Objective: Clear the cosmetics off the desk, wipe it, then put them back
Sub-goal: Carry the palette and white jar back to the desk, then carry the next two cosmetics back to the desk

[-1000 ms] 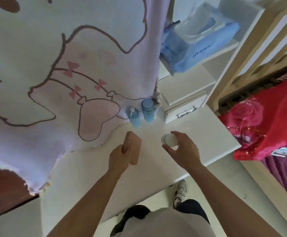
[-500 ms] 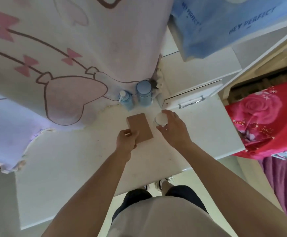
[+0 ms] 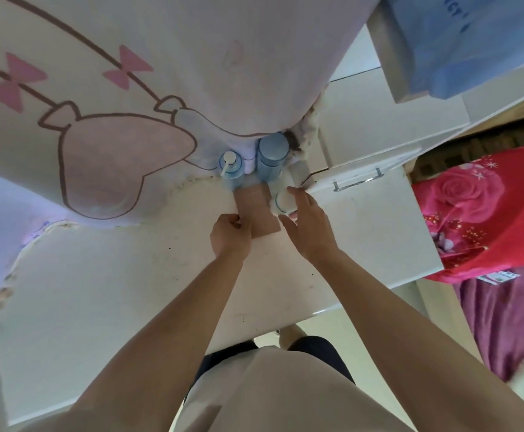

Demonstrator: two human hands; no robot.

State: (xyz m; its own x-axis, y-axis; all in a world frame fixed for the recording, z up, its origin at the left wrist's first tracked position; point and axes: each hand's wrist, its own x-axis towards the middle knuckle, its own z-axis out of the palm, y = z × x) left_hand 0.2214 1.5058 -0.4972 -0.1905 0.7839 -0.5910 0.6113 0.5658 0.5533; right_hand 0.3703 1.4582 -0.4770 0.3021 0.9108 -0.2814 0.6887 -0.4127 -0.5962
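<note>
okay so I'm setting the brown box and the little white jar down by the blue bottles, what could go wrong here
The brown box in your left hand is nearly against the pump bottle; pushing it further might tip that bottle or the capped blue bottle. The white jar in your right hand sits tight between the box and the drawer front, so it could knock either one.

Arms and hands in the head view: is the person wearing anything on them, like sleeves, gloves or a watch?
Nothing shows on them. Both forearms are bare along all that is in view, with no sleeve reaching them. The left hand and right hand have no gloves, and no watch, bracelet or ring is visible. Lower in the picture the person wears a pale beige top and dark shorts or trousers.
</note>
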